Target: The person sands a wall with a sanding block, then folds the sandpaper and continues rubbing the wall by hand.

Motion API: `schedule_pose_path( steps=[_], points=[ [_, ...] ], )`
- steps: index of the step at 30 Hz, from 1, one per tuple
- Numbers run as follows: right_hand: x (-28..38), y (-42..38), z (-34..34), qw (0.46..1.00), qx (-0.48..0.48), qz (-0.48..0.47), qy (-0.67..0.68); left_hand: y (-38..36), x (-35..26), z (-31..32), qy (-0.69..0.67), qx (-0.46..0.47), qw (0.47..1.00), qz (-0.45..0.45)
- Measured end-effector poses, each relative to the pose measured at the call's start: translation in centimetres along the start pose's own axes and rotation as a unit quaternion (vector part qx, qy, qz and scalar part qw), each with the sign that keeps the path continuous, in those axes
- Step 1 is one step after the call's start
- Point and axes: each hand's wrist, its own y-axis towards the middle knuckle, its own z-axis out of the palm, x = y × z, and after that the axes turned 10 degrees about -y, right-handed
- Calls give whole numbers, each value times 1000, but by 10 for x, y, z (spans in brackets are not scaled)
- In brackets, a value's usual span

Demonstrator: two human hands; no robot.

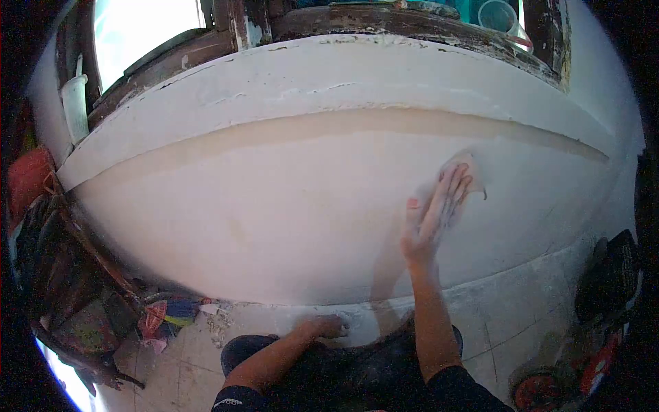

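My right hand [445,199] lies with long fingers pressed against the white wall [309,206], right of its middle. Under the fingers is a pale, thin sheet that looks like sandpaper [473,165], with one dark corner curling off the wall. Whitish dust coats these fingers. Low down, by my knees, my left hand [322,327] is closed, its fingers curled downward. A small pale spot shows at its fingertips, and I cannot make out whether anything is inside.
Above the wall runs a ledge [329,75] with chipped paint, below a worn wooden window frame [384,20]. A clear plastic cup [498,15] is on the sill. Cloths and scraps [165,319] lie at lower left. A dark bag-like object [607,275] stands at right on dusty floor tiles.
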Motion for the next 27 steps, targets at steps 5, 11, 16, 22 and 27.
schedule_pose_path(
  steps=[5,11,16,22,27],
  points=[
    [10,-64,39,998,6,32,46,52,42,27,23,47,998,25],
    [17,-17,7,999,26,13,18,29,12,5,26,85,995,-43],
    [18,-26,20,999,-15,16,23,11,5,-4,-18,26,999,-8],
    [57,-81,24,963,265,40,14,36,31,15,2,92,995,-39],
    [25,-3,7,1000,17,-7,4,54,58,29,10,37,998,48]
  ],
)
